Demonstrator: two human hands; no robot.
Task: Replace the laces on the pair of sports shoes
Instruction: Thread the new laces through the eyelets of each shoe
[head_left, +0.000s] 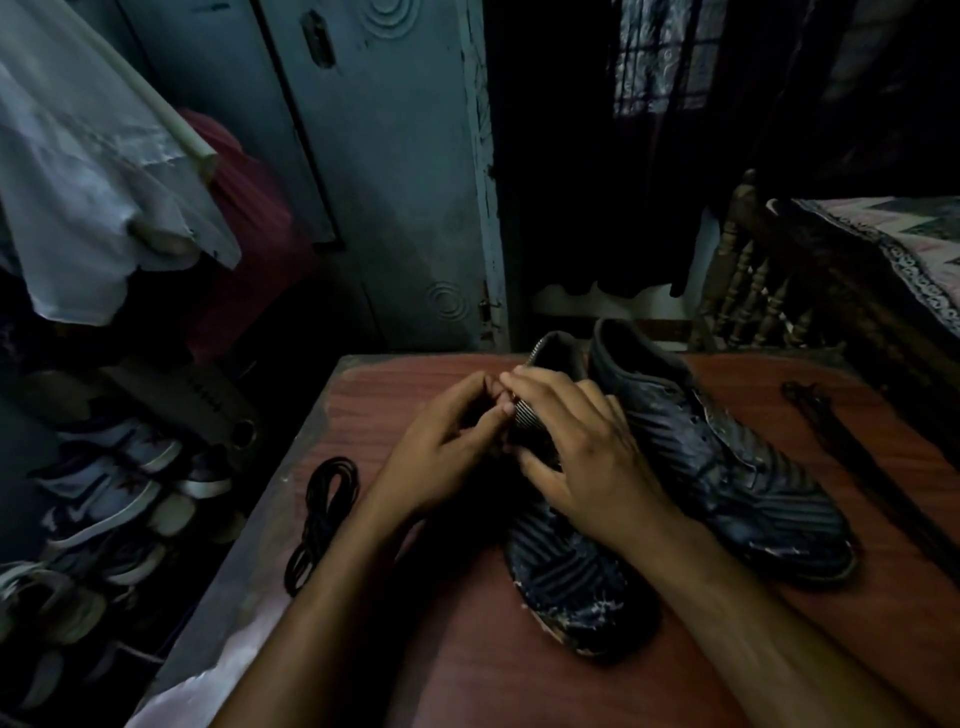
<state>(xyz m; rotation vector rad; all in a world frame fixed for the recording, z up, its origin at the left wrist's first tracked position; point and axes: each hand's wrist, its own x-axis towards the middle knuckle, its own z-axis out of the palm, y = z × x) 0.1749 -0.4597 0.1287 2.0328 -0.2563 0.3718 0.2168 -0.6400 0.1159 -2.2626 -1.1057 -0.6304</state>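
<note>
Left hand: your left hand (447, 441) sits at about nine o'clock of the near shoe (566, 566), fingers curled in toward its upper side — what they pinch is hidden in shadow, so you cannot tell whether a lace end is in there.

Right hand: your right hand (587, 457) lies over the near shoe's lacing area, fingers bent round the striped tongue edge (530, 415), holding it.

Shoes: the near shoe is on the table (519, 686) at centre, toe toward six o'clock; the far shoe (727, 467) lies just beside it at about two o'clock, touching or nearly so.

Spare lace: a coiled black lace (324, 514) rests on the table at nine o'clock of the near shoe, near the table's left edge.

Strips: dark strips (852, 457), perhaps the old laces, lie at three o'clock, well apart from the shoes.

Risk, light: the scene is dim and everything is dark on dark — you could miss an eyelet or skip one, I judge.

Risk, grip: if the right hand slackens, the tongue may fold under and block the holes.

Risk, coil: a left forearm sweep could knock the coiled lace off the edge.

Risk, mix-up: the strips and the coil look alike; you could re-thread the wrong one.
</note>
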